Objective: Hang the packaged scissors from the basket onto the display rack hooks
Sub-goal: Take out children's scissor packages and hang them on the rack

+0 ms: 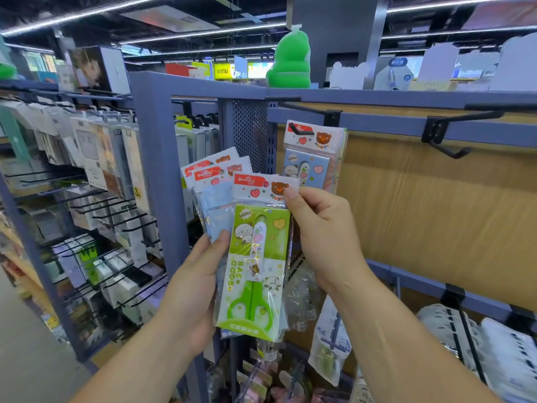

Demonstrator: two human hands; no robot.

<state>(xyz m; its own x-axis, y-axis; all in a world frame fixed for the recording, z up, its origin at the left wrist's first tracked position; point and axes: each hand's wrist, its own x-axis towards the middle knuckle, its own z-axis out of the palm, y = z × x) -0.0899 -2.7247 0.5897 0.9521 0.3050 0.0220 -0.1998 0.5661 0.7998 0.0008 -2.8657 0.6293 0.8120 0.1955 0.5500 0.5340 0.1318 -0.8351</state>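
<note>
Here the left hand holds a fanned stack of scissors packets in front of the display rack, its grip curled round their lower halves. The right hand has its grip pinched on the upper edge of the front green packet, thumb on the bear card. Just above, a blue packet hangs from a black hook; a second hook juts out farther right.

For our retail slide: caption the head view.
Right hand pinches the green scissors pack fronting the stack in the left hand; a blue pack hangs above.
</note>
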